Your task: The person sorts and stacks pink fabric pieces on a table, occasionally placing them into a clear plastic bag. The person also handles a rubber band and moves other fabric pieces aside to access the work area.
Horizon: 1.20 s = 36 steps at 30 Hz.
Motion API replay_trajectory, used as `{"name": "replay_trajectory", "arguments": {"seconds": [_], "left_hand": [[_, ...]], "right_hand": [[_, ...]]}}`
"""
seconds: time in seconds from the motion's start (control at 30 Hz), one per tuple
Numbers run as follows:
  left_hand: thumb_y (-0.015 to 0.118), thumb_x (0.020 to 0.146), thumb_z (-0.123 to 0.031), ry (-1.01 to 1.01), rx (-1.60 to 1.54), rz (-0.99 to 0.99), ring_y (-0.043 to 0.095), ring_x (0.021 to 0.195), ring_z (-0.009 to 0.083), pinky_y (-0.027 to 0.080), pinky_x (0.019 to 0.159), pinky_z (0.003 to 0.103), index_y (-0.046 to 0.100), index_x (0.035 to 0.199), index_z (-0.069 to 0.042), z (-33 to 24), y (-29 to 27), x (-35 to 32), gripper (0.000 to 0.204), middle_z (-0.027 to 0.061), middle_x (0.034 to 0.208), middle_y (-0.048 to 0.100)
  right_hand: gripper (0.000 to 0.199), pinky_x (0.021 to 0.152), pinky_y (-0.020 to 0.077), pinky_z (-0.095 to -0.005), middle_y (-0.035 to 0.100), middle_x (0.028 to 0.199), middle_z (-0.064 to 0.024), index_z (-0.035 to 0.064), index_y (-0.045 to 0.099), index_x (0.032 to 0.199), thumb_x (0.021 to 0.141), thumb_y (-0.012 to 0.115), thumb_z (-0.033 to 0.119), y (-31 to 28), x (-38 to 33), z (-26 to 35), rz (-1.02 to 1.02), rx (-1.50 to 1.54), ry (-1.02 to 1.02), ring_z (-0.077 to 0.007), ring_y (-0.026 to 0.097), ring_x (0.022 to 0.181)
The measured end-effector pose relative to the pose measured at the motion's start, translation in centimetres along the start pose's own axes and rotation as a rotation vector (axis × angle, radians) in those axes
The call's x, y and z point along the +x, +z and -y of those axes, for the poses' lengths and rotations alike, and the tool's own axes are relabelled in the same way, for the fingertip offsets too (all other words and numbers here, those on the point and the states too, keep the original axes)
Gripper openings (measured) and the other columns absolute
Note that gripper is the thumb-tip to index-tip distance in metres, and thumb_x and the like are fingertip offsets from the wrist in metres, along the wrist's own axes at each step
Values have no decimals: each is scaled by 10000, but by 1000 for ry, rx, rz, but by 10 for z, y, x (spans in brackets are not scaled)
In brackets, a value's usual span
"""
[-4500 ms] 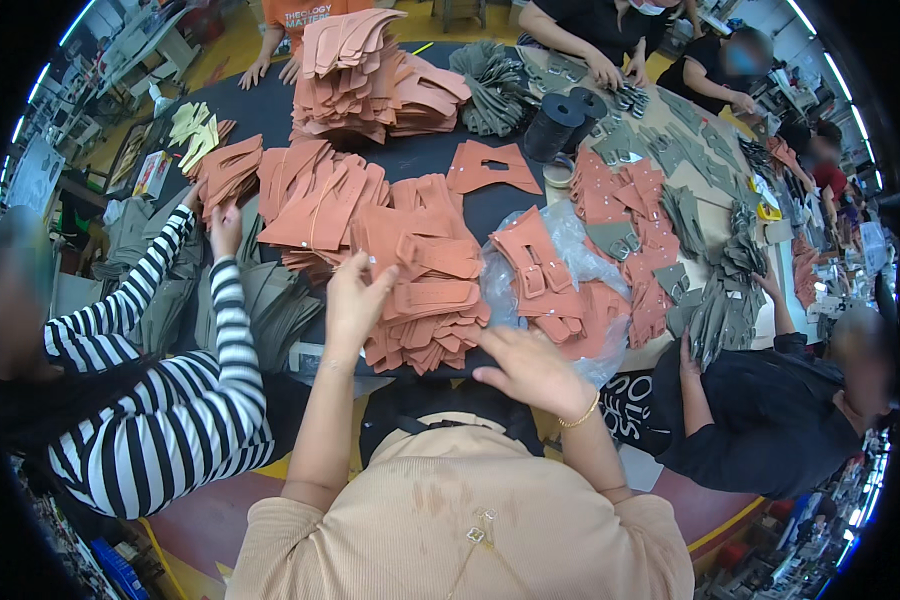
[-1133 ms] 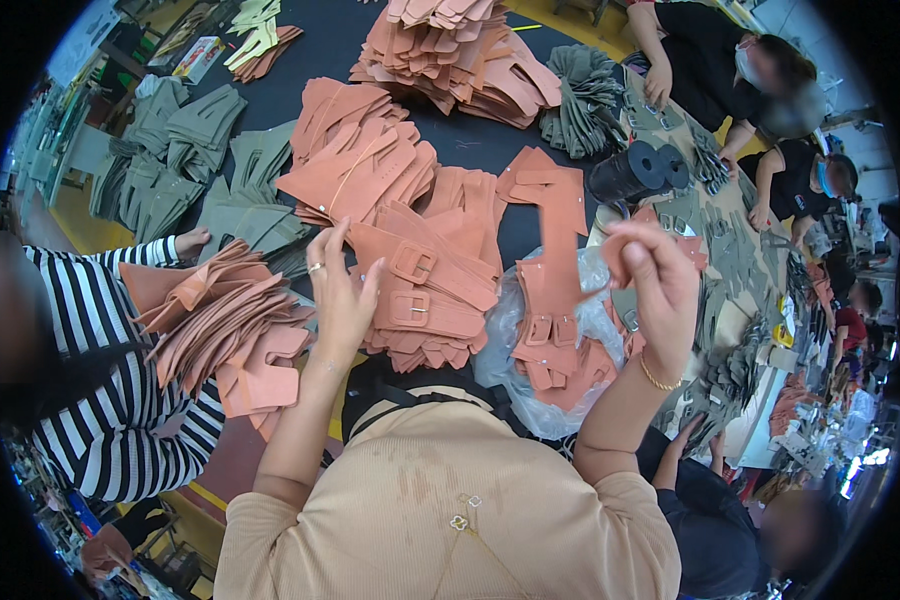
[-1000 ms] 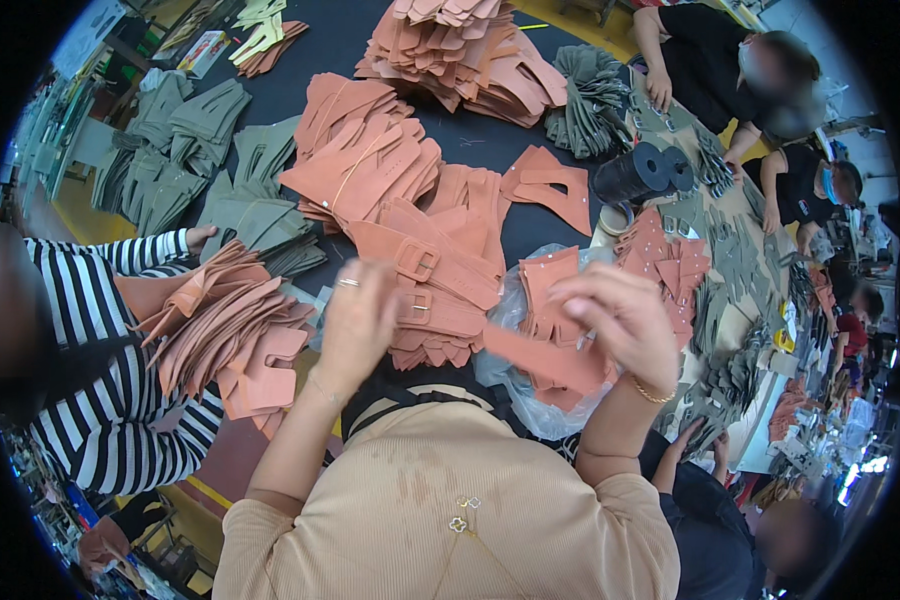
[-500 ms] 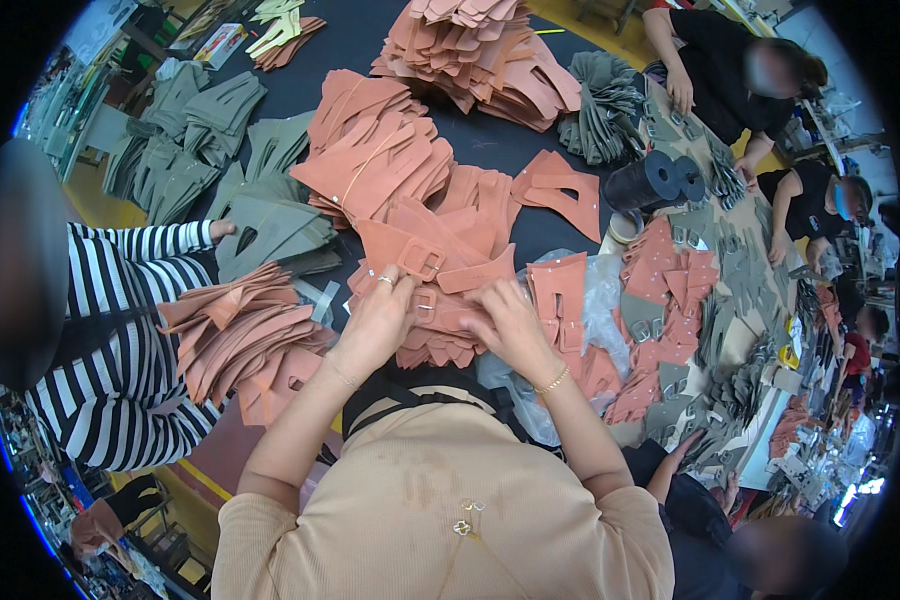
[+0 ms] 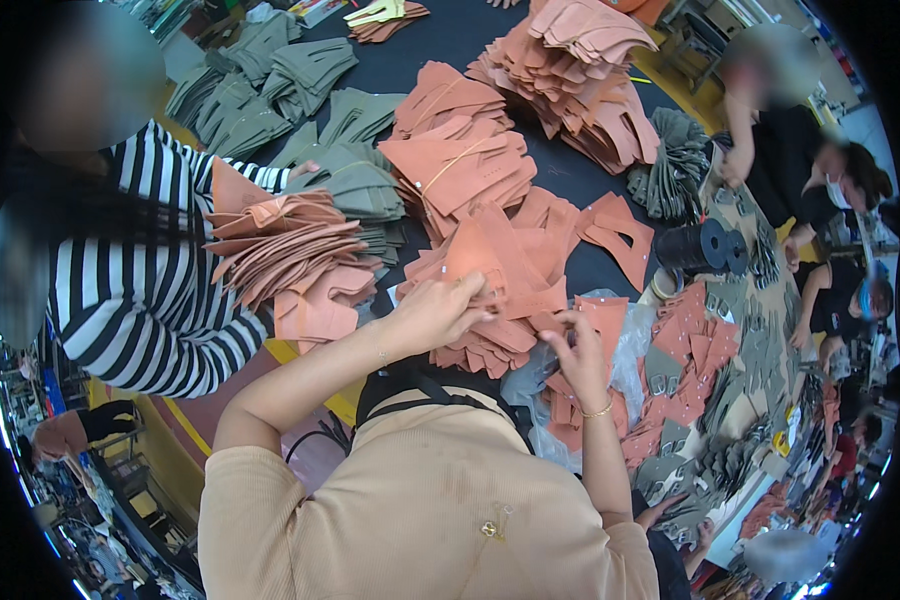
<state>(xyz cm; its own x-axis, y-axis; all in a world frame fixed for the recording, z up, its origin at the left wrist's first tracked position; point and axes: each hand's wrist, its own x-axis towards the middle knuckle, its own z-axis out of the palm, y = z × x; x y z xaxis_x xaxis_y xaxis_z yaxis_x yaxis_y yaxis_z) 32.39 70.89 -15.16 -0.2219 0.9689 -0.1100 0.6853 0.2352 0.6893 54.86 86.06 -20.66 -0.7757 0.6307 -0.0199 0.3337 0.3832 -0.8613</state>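
Note:
Just in front of me lies a stack of coral leather-like cut pieces (image 5: 480, 350), with a loose coral piece (image 5: 485, 245) on top. My left hand (image 5: 435, 315) is bent over the left part of the upper pieces, its fingertips pressed together on one; the buckle area is covered by the fingers. With thumb and fingers, my right hand (image 5: 578, 345) grips the right end of a coral strap piece (image 5: 542, 322) at the stack's edge. Behind them, bundles of coral pieces (image 5: 460, 170) are tied with a thin band.
A person in a striped top (image 5: 150, 290) stands at my left beside a coral stack (image 5: 285, 245). Grey-green bundles (image 5: 300, 80) lie farther back. A black spool (image 5: 692, 247), clear plastic (image 5: 625, 350) and buckled grey-green pieces (image 5: 740, 330) are at the right; co-workers stand beyond.
The view has swung left, so the table's contents sit farther right. My left hand has moved onto the buckle area, and my right fingers have shifted to the strap end.

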Motion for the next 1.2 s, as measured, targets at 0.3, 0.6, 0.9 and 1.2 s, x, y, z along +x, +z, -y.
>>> {"name": "replay_trajectory", "arguments": {"seconds": [0.3, 0.6, 0.9, 1.2], "left_hand": [[649, 916, -118, -267, -1168, 334, 696, 785, 189, 570, 664, 284, 403, 1305, -46, -30, -17, 12, 465, 130, 1024, 655], [701, 884, -155, -206, -945, 545, 690, 779, 120, 531, 659, 234, 598, 1115, 0, -31, -14, 4, 297, 75, 885, 722], [732, 842, -171, -64, -693, 603, 716, 793, 140, 531, 686, 255, 635, 1064, 18, -47, -19, 1, 306, 121, 880, 732], [737, 837, -182, -74, -766, 679, 721, 774, 140, 532, 657, 251, 649, 1066, 9, -55, -17, 0, 310, 117, 855, 733]], "right_hand": [[124, 700, 469, -197, 644, 944, -12, 3, 624, 1028, 913, 643, 44, -44, 33, 49, -136, 442, -82, -62, 582, 797], [111, 570, 369, -180, 587, 751, 47, -10, 673, 958, 888, 685, 75, -47, 38, 82, 404, 406, 168, -10, 463, 662], [92, 539, 347, -182, 602, 776, 35, 3, 684, 934, 877, 692, 74, -54, 29, 90, 656, 439, 190, -9, 444, 629], [125, 653, 470, -239, 672, 823, -23, 23, 690, 953, 880, 687, 124, -60, 31, 90, 774, 236, 142, -73, 580, 719]]}}
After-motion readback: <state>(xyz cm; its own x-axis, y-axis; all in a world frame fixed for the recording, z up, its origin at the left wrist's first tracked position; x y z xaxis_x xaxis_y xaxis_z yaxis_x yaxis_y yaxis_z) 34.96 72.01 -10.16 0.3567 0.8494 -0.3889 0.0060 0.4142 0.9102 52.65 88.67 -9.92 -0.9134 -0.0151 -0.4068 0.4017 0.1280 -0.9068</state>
